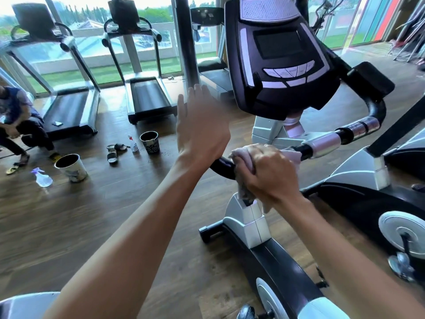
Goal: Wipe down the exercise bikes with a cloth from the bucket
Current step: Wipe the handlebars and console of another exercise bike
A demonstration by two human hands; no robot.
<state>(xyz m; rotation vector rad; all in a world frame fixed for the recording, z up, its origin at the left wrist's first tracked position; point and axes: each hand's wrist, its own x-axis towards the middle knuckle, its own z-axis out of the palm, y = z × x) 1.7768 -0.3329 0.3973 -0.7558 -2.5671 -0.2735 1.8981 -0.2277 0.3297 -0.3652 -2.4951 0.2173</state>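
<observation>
- Two treadmills (147, 97) by the windows, well behind the bike (287, 72).
- On the wood floor at left: two buckets (71, 168) (150, 142), each with a spray bottle (42, 178) beside it, plus sandals (116, 151).
- Seated person (18, 125) at far left, near the left treadmill.
- Steel pole (187, 42) upright just past the left hand (200, 132).
- Left hand raised, fingers straight and together, gripping nothing, apart from the bar.
- Right hand (270, 172) curled tight round the cloth (243, 166), wrapped over the handlebar (322, 143).
- Cloth bunched under the right palm, one tail hanging down toward the frame post.
- Handlebar's long axis running left to right, curving up at the right end beneath the console.
</observation>
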